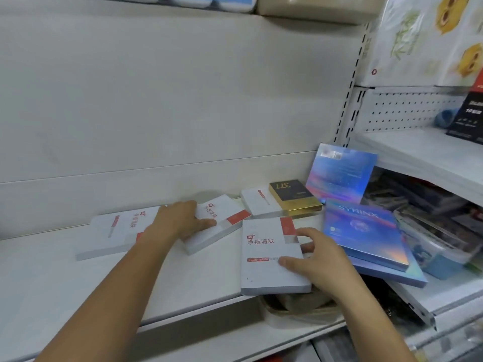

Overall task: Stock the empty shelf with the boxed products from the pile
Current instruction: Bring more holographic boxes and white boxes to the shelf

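On the white shelf (65, 278) lie flat white boxes with red print. My left hand (180, 218) grips the middle white box (222, 223), which overlaps the leftmost white box (109, 231). My right hand (321, 259) holds the nearest white box (269, 257) by its right edge at the shelf's front. Another white box (257, 203) lies behind, under a black and gold box (294, 197). To the right, blue iridescent boxes are piled: one flat (366, 236), one leaning upright (339, 176).
The white back panel (183, 100) rises behind the shelf. A slotted upright (350, 87) divides it from a neighbouring bay with a pegboard (407, 108) and packed goods (431, 231). A beige tub (295, 309) sits below the shelf's front edge.
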Motion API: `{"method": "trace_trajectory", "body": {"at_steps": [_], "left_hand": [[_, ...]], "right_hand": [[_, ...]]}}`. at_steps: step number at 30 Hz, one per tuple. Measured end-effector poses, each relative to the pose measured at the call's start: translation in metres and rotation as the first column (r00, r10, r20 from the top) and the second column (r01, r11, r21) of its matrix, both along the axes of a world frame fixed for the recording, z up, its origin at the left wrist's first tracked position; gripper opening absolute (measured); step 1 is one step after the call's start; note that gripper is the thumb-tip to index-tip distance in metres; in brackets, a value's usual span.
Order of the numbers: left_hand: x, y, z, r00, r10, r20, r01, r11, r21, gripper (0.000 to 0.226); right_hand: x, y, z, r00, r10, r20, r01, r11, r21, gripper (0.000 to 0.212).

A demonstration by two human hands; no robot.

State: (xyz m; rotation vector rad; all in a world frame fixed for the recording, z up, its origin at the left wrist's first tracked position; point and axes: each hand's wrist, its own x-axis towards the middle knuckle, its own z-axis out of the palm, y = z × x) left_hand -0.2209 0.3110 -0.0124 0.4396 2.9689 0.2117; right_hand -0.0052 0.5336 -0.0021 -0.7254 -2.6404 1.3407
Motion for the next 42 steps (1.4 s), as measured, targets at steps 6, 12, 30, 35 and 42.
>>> {"method": "trace_trajectory", "body": {"at_steps": [6,12,30,35,42], "left_hand": [[0.001,-0.019,0.032,0.973,0.043,0.225,-0.105,0.956,0.273,0.053],[0.044,-0.08,0.032,0.929,0.047,0.367,-0.34,0.497,0.798,0.021],[0.276,-0.348,-0.008,0.722,0.65,0.237,-0.191,-0.141,0.971,0.032],[0.322,-0.45,-0.015,0.659,0.712,0.242,-0.147,-0.193,0.97,0.073],[0.365,-0.587,-0.023,0.523,0.824,0.215,-0.089,-0.198,0.976,0.028]], "right_hand": [[-0.004,0.001,-0.003,0.994,-0.018,-0.108,-0.017,0.949,-0.315,0.087],[-0.008,0.003,-0.007,0.99,0.091,-0.106,-0.128,0.895,-0.428,0.046],[-0.055,-0.244,-0.004,0.806,0.445,-0.39,-0.591,0.595,-0.544,0.034],[-0.05,-0.376,-0.002,0.72,0.536,-0.441,-0.692,0.503,-0.518,0.034],[-0.034,-0.562,-0.005,0.637,0.627,-0.449,-0.751,0.373,-0.545,0.04]]}}
